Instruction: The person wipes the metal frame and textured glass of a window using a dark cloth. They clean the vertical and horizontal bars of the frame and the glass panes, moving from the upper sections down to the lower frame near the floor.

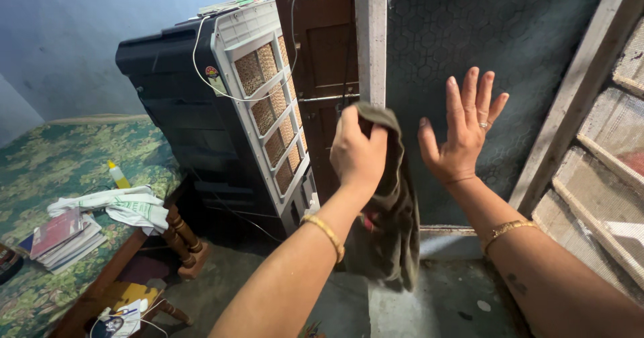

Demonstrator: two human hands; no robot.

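Head view: left hand grip clamped on a dark green cloth, pressed at the pale door post. Right hand open, fingers spread, flat near the dark patterned panel.

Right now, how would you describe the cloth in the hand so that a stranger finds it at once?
Find the dark patterned door panel beside the pale upright frame post. At the foot of that post, the left hand grips a cloth. It is the only hanging fabric there: dull olive-grey, limp, drooping below the wrist.
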